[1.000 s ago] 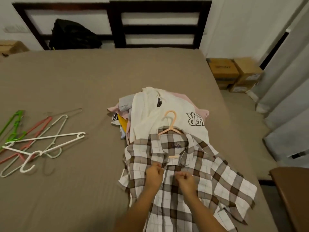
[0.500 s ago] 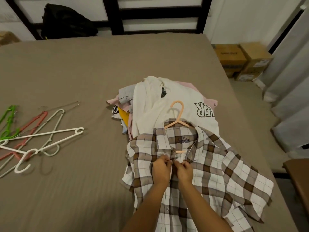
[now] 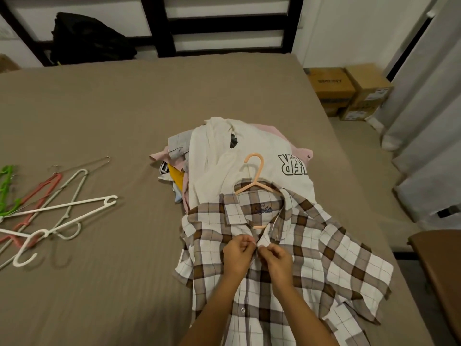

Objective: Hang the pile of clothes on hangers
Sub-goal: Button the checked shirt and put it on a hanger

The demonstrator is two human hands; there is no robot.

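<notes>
Collar label (image 3: 263, 209) illegible; "ER" on cream top (image 3: 293, 164).

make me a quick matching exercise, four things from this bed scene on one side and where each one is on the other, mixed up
Things:
1. peach hanger
2. white hanger
3. black bag
4. cardboard boxes

Places:
A. on the floor to the right of the bed
B. inside the checked shirt's collar
C. against the headboard
D. loose on the bed's left side

Pairs: 1-B, 2-D, 3-C, 4-A
</notes>
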